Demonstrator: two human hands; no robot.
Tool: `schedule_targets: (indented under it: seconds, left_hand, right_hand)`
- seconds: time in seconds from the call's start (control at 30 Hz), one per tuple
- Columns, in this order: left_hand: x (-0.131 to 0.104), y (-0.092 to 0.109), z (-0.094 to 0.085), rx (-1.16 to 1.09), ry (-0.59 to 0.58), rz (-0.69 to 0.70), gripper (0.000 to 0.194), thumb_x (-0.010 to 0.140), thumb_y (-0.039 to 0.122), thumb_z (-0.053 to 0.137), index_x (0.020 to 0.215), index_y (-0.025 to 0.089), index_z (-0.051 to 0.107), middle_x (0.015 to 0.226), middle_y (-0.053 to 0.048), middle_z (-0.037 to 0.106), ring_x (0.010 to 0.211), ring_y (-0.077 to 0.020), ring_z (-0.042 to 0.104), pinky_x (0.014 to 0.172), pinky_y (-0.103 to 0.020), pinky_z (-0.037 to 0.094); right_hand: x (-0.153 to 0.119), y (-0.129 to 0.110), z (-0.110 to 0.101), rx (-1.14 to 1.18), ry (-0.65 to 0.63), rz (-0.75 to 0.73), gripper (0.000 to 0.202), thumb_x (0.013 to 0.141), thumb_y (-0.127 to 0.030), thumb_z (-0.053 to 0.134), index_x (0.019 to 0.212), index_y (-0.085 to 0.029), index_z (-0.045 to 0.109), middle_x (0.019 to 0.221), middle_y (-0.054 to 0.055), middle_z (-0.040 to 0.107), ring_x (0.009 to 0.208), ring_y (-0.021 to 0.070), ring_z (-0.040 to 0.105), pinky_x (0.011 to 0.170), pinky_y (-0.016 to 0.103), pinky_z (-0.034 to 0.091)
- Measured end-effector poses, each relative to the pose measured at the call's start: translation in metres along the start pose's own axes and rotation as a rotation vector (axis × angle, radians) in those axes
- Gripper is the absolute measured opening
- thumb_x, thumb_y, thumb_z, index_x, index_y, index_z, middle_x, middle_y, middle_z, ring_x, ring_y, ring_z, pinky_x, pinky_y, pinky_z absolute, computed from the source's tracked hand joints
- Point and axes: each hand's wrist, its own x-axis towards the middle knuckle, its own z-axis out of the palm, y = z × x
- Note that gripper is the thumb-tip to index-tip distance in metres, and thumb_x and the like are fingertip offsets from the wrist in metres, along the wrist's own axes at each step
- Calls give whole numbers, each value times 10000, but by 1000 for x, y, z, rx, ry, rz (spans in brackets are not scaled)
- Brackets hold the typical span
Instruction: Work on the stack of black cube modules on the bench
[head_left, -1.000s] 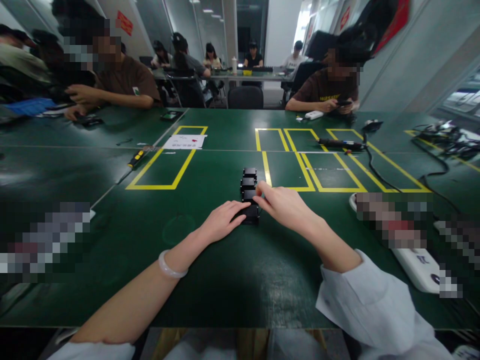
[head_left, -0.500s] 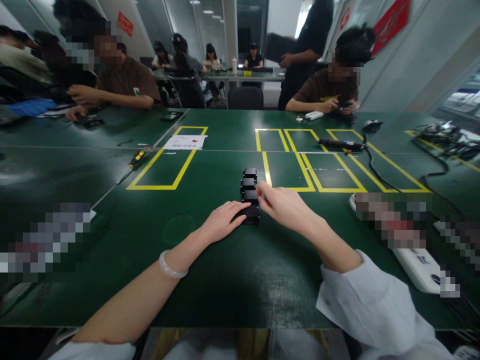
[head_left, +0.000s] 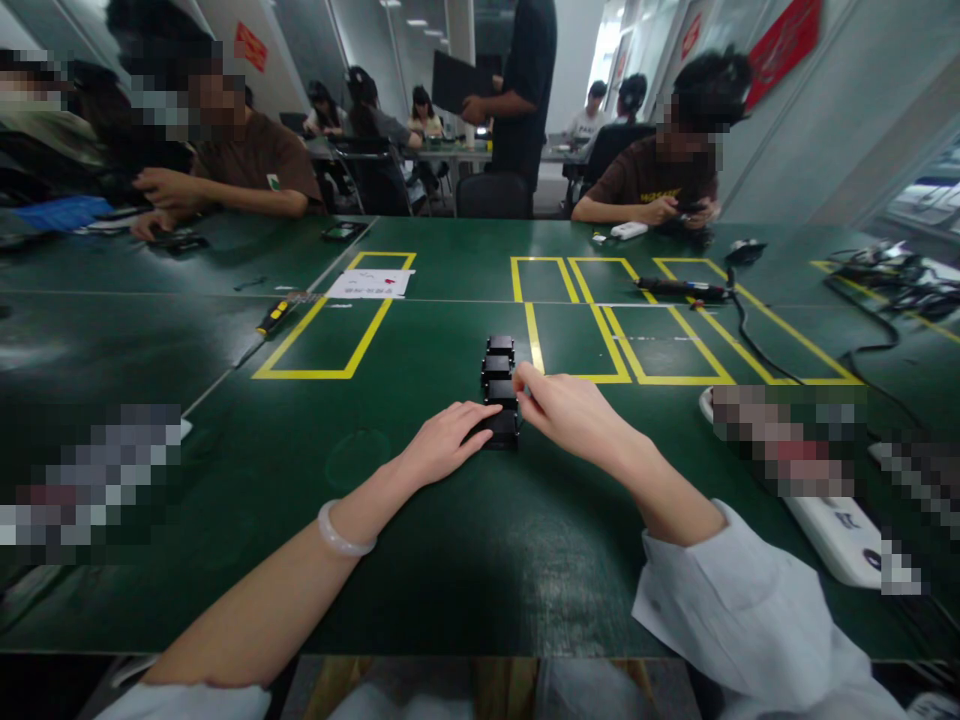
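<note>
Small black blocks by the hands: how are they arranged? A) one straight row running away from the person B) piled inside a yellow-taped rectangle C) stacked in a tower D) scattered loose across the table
A: the small black blocks sit in one straight row on the dark green table, running away from the person, with the left hand and right hand at the near end, just left of the yellow tape rectangles.

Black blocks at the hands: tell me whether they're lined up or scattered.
Lined up: the black blocks form one row running away from the hands, each touching the next.
</note>
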Motion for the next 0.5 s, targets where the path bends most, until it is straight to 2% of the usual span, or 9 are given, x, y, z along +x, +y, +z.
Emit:
schedule_targets:
  seconds: [0.13, 0.33, 0.5]
  left_hand:
    - [0, -1, 1, 8, 2, 7, 400, 976, 380, 347, 1347, 252, 427, 1228, -51, 550, 1099, -208, 509, 960, -367, 418]
    - [1, -3, 4, 17, 19, 16, 398, 972, 381, 359, 1335, 238, 434, 1215, -56, 558, 1086, -210, 514, 958, -370, 418]
    - [1, -2, 2, 3, 8, 12, 401, 975, 376, 353, 1350, 252, 423, 1213, -52, 557, 1081, -208, 514, 942, -362, 426]
  right_hand:
    - [0, 0, 1, 17, 8, -9, 225, 933, -273, 319, 1040, -192, 498, 760, 31, 648, 600, 121, 519, 545, 245, 233]
    - [1, 1, 3, 29, 4, -18, 260, 957, -388, 328, 1013, -195, 494, 760, 33, 648, 625, 136, 548, 540, 240, 228]
    - [1, 1, 3, 9, -1, -12, 222, 958, -331, 331, 1022, -194, 494, 767, 33, 655, 606, 129, 543, 533, 241, 223]
